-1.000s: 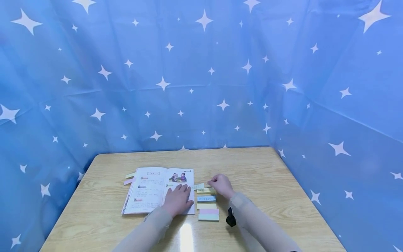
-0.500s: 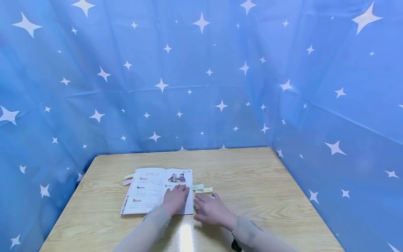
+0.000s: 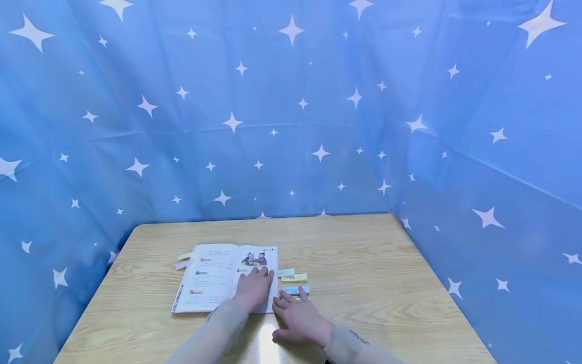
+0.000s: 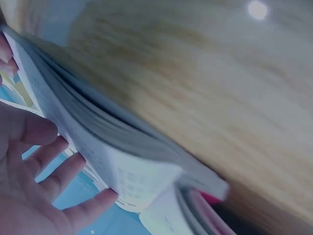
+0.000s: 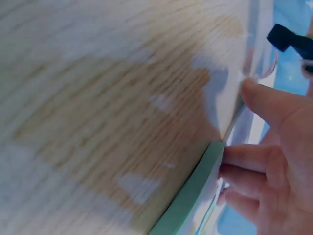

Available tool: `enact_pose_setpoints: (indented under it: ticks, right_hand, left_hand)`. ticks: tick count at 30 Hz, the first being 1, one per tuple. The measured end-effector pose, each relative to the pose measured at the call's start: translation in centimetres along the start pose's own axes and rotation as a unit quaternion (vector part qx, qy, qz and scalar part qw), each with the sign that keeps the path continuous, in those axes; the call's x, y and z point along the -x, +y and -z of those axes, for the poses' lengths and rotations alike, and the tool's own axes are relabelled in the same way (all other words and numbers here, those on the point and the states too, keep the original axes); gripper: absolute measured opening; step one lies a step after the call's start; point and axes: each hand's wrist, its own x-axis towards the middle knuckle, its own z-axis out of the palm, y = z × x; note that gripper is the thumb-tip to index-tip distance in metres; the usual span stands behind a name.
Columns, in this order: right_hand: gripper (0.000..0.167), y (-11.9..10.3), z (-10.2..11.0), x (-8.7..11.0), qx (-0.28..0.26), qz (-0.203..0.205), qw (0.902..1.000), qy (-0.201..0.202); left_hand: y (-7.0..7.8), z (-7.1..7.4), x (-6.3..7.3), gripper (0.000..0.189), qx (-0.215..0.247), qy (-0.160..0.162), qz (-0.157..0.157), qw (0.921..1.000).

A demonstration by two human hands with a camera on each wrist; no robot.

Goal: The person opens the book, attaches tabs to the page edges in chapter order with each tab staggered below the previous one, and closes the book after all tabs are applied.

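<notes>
An open textbook (image 3: 204,283) lies on the table, and my left hand (image 3: 253,290) rests on its right page with fingers spread. The left wrist view shows that hand's fingertips on the page near the book's edge. My right hand (image 3: 297,316) lies palm down over a column of sticky note pads beside the book, fingers extended. Past its fingertips show a blue pad (image 3: 295,290) and a yellow pad (image 3: 294,277); the lower pads are hidden. In the right wrist view, fingers touch the end of a green pad (image 5: 195,188). A pale green tab (image 3: 286,272) sticks out from the right page.
A yellow tab (image 3: 184,256) and a pink tab (image 3: 183,264) stick out of the book's left side. The wooden table (image 3: 364,268) runs back to a blue star-patterned curtain (image 3: 273,101). A black piece (image 5: 293,41) sits near the right wrist.
My right hand has moved from the far end of the pads, where its fingertips were together, toward the body and opened out over the near pads. The left hand stays on the page.
</notes>
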Motion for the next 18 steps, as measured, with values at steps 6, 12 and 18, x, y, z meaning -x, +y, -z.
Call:
enact_pose_setpoints:
  ticks: [6, 12, 18]
  right_hand:
    - [0.081, -0.7, -0.2, 0.0, 0.043, -0.006, 0.9990, -0.002]
    - [0.079, -1.1, -0.5, -0.1, 0.057, -0.016, 0.9982, 0.010]
    - [0.077, -1.1, -0.5, -0.2, 0.035, -0.027, 0.9989, 0.016]
  left_hand:
    - [0.5, 0.2, -0.2, 0.042, -0.010, -0.006, 0.013, 0.9998]
    - [0.9, 0.4, 0.4, 0.040, 0.006, -0.002, 0.007, 1.0000]
    - [1.1, 0.2, 0.9, 0.039, 0.005, -0.007, -0.011, 0.9999]
